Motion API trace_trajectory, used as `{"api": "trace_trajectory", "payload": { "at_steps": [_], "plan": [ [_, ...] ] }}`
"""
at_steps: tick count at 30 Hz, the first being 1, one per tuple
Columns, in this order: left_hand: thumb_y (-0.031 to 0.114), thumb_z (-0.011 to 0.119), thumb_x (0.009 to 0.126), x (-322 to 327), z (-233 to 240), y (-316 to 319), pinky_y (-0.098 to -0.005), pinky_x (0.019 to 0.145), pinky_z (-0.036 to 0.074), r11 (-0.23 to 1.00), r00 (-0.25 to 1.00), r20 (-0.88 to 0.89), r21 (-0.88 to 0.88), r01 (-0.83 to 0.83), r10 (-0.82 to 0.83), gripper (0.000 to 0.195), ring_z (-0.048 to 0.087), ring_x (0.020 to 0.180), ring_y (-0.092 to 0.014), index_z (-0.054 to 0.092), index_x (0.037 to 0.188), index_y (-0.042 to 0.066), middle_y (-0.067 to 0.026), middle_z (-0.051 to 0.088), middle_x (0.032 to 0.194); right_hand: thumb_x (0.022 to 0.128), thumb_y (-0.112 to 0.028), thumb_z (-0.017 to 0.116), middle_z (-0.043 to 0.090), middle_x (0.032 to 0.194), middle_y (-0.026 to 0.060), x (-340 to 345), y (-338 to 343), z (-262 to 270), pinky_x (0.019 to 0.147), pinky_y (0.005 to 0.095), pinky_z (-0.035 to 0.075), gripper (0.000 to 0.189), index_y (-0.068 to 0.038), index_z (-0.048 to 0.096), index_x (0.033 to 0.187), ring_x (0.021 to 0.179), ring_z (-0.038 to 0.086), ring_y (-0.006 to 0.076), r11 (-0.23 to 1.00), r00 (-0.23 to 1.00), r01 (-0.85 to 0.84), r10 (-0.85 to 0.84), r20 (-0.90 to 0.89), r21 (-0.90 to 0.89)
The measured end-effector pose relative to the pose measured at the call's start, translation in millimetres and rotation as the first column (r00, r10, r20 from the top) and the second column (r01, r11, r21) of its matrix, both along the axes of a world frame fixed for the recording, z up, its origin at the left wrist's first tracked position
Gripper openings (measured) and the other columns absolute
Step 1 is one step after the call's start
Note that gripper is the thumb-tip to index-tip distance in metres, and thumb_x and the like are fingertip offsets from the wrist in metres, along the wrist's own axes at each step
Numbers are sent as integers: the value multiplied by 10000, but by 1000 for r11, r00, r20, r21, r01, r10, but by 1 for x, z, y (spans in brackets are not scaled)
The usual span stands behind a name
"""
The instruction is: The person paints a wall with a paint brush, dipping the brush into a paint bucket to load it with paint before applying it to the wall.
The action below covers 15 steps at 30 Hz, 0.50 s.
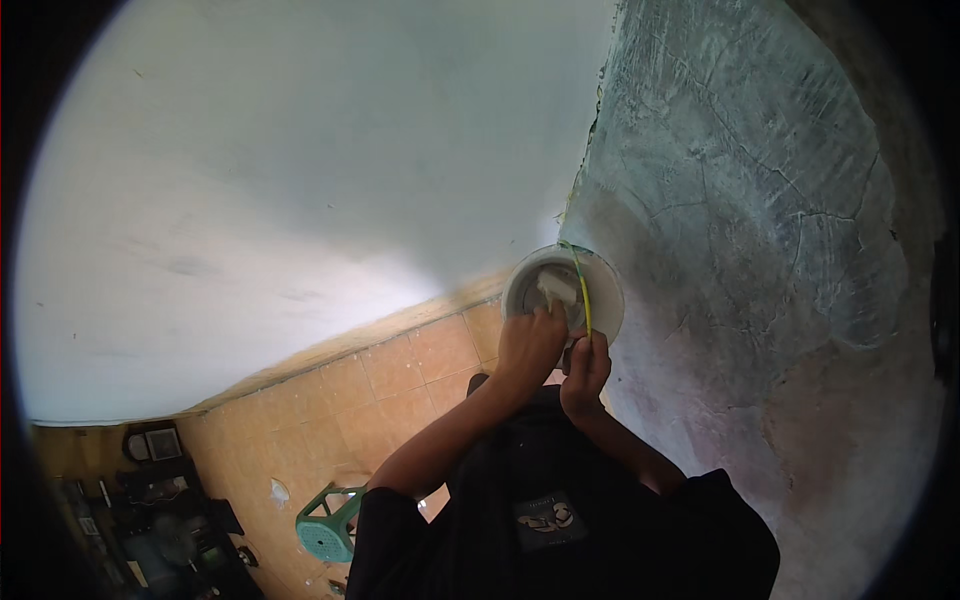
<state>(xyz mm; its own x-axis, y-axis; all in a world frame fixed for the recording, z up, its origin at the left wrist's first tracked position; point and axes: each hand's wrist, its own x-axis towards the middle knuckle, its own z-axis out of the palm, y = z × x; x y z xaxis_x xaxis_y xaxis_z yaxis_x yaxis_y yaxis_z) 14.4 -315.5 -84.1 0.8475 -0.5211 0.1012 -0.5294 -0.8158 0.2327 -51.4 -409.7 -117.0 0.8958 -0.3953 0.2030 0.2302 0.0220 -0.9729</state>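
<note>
A pale round bucket [609, 300] is in front of me where two walls meet. A yellow-green strip, seemingly its handle, [585, 292] crosses the opening. Inside lies a whitish cylindrical thing, possibly a paint roller [559, 287]. My left hand [531, 341] reaches over the near rim, its curled fingertips close to the lower end of the whitish thing; whether they grip it is hidden. My right hand [586, 375] is at the near right rim, fingers closed around the near end of the yellow-green strip. A dark piece shows beside its fingers, too small to identify.
A smooth pale wall [337, 150] spans the left, a cracked grey wall [750, 225] the right. Orange floor tiles [390, 367] lie below. A green plastic stool [326, 532] stands at lower left, near a white scrap [279, 493] and dark furniture with assorted objects [165, 532].
</note>
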Motion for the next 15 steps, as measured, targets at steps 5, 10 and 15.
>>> {"api": "trace_trajectory", "payload": {
  "at_steps": [5,10,15],
  "plan": [
    [154,639,792,4,11,2,-346,491,521,999,998,-69,33,-1,3,177,689,607,-238,610,895,13,-122,662,697,1028,-176,428,363,564,-75,3,2,3,477,227,226,208,-16,560,1013,495,305,12,1000,1000,-15,15,7,-1],
    [197,599,873,-13,37,24,-380,598,527,970,963,-224,-160,-185,147,329,682,708,-308,590,1119,-22,-168,657,729,1036,-225,406,355,552,-64,7,1,3,464,231,222,253,-16,544,998,476,298,21,999,998,14,-11,-56,45],
    [208,540,950,-40,45,69,-315,612,516,703,859,-484,-551,-450,170,367,674,704,-239,567,1262,16,-97,692,840,1051,-325,380,333,560,-57,13,-2,1,429,225,201,326,-36,518,991,446,273,28,998,994,49,-45,-97,39]
  ]
}}
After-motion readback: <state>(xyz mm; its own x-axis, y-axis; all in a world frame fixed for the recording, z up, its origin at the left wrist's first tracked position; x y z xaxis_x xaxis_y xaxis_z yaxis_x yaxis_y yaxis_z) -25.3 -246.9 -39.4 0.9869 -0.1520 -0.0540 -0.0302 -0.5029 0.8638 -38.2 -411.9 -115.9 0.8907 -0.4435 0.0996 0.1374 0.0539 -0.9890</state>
